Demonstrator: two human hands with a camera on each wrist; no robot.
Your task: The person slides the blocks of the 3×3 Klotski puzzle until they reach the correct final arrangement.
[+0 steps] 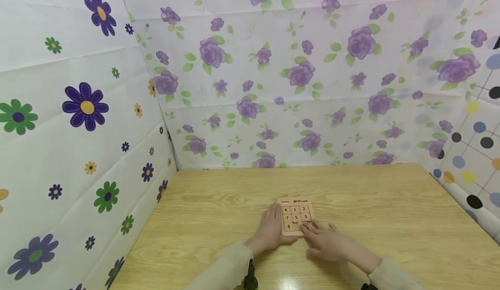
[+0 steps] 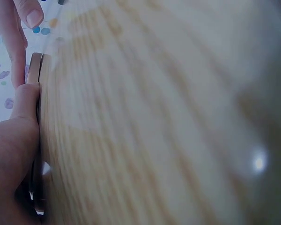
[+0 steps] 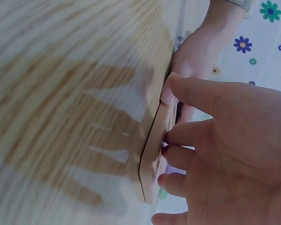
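A pale wooden number sliding puzzle [image 1: 297,202] lies on the table in the head view. Its visible tiles read 4, 1, 2 on top, 7, 5, 3 in the middle and 8 at lower left; an unnumbered spot sits right of the 8. My left hand [image 1: 269,229] holds the frame at its near left corner, fingers along the left side, thumb at the near edge. My right hand [image 1: 328,242] reaches in from the right with its fingertips on the lower right corner, hiding what lies there. In the right wrist view, the fingertips [image 3: 171,185] meet the puzzle's top face.
The puzzle rests on a wood-grain table [image 1: 218,190]. Flower-printed cloths hang at the back [image 1: 234,125] and left [image 1: 129,151], and a dotted cloth [image 1: 465,164] borders the right.
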